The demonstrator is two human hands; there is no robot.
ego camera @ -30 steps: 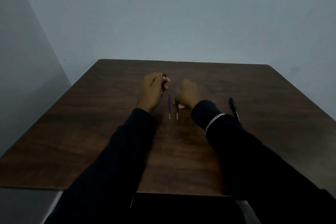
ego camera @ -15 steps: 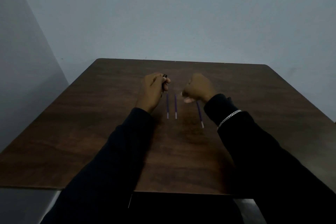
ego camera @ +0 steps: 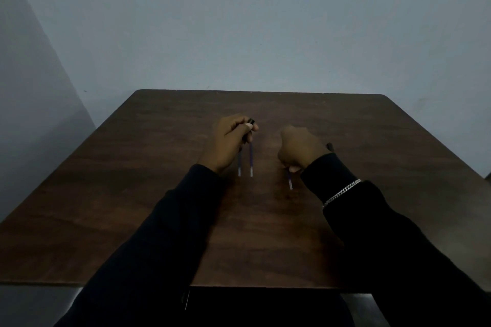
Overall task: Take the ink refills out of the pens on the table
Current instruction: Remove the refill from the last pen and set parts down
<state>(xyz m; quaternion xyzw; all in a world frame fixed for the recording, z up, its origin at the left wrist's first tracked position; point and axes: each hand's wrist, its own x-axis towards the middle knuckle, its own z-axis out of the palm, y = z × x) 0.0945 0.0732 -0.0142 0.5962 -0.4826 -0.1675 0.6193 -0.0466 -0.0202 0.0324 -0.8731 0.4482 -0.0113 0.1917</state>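
Note:
My left hand (ego camera: 228, 138) grips a black pen barrel (ego camera: 251, 121) whose end pokes out above the thumb. Two purple ink refills (ego camera: 251, 163) lie side by side on the table, just right of that hand. A third ink refill (ego camera: 290, 181) lies further right, angled slightly. My right hand (ego camera: 301, 148) is curled over its far end, with fingertips pinching it. Behind the right hand the tip of another black pen (ego camera: 330, 145) shows; my wrist and sleeve hide the rest of it.
The dark wooden table (ego camera: 132, 194) stands against a pale wall, with another wall close on the left. A silver bracelet (ego camera: 342, 192) is on my right wrist. Both black sleeves cross the table's near edge.
My right hand has let go of the second refill, swung right and come back down onto the third refill's far end. My left hand has stayed put with the pen barrel.

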